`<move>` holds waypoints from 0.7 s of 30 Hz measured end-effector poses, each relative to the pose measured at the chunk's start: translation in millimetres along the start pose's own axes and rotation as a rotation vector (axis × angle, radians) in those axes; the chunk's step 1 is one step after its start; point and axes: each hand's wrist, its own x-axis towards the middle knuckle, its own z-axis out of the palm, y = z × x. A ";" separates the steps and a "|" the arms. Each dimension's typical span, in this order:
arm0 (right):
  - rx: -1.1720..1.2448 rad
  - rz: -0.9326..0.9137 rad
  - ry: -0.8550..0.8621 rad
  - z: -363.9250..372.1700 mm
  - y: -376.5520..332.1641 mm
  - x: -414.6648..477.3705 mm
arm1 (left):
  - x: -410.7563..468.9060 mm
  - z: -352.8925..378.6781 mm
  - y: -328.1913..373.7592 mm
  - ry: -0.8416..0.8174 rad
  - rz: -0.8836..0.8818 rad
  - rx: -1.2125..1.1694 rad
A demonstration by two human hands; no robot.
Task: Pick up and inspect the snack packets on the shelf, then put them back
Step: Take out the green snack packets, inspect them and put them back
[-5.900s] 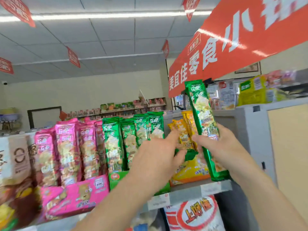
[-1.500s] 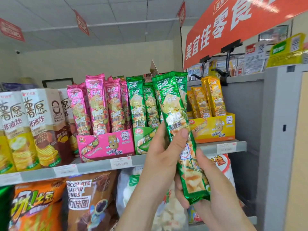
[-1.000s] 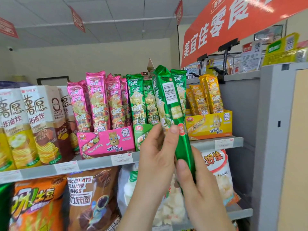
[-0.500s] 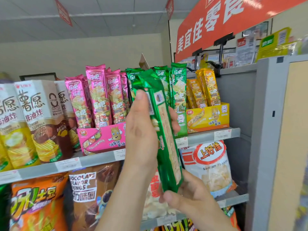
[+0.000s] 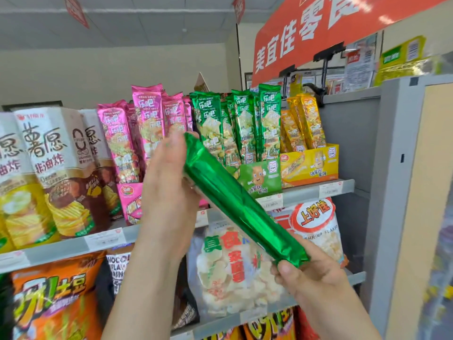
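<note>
left hand (image 5: pixel 169 190): grips the upper end of the green snack packet (image 5: pixel 235 200).
right hand (image 5: pixel 311 273): pinches its lower seal.
green snack packet: slanted between both hands, off the shelf.
shelf edge (image 5: pixel 306 192): behind the hands, apart from the packet.
grey upright (image 5: pixel 392 168): well right of the right hand.

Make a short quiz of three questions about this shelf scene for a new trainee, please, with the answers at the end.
1. True or false: the left hand and the right hand both hold the green packet.
2. Which packets stand on the shelf just to the right of the green box? A. pink packets B. yellow packets C. blue packets
3. Fill in: the lower end of the tilted green packet lies in the ___ hand.

Key: 1 true; 2 B; 3 right.
</note>
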 end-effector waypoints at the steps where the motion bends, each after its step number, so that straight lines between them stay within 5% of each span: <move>1: 0.025 -0.017 0.006 -2.2 -3.2 1.0 | -0.8 -2.2 2.2 -0.006 0.010 0.028; 7: -0.050 -0.153 0.070 -12.7 -23.3 10.6 | 10.1 -2.2 13.2 0.055 -0.132 0.284; 14: -0.139 -0.298 0.085 -24.8 -29.4 24.9 | -5.5 -7.5 5.8 0.029 0.132 0.434; 21: 0.042 -0.044 -0.135 -41.6 -39.6 36.4 | -1.3 11.9 3.3 0.125 0.128 0.345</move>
